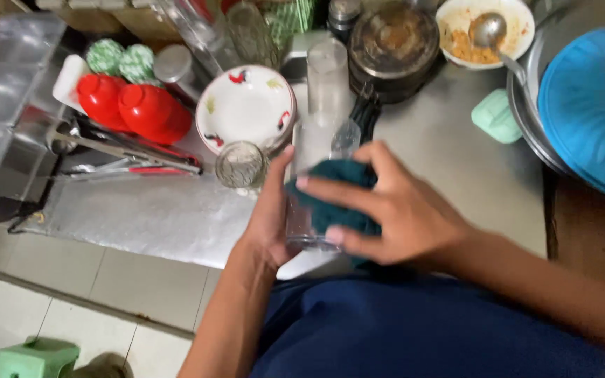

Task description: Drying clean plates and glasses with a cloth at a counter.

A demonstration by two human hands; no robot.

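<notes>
right now my left hand (pixel 269 217) wraps around a clear drinking glass (pixel 307 227), fingers curled on its far side and thumb up along the wall, holding it over the near edge of the steel counter (pixel 449 150). my right hand (pixel 393 210) presses a dark green scouring cloth (pixel 337 192) against the glass, fingers spread across the cloth and pinching it to the rim and side. as i judge it, this glass is mid-scrub, not yet set down with the others. just beyond it stand two more clear glasses (pixel 327 80), a small glass jar (pixel 239 164) and a white patterned bowl (pixel 246 105) tilted against the rack. further back a white bowl with food and a spoon (pixel 484 31) looks unwashed, so plenty seems left. a blue basin (pixel 593 105) sits at the right.
</notes>
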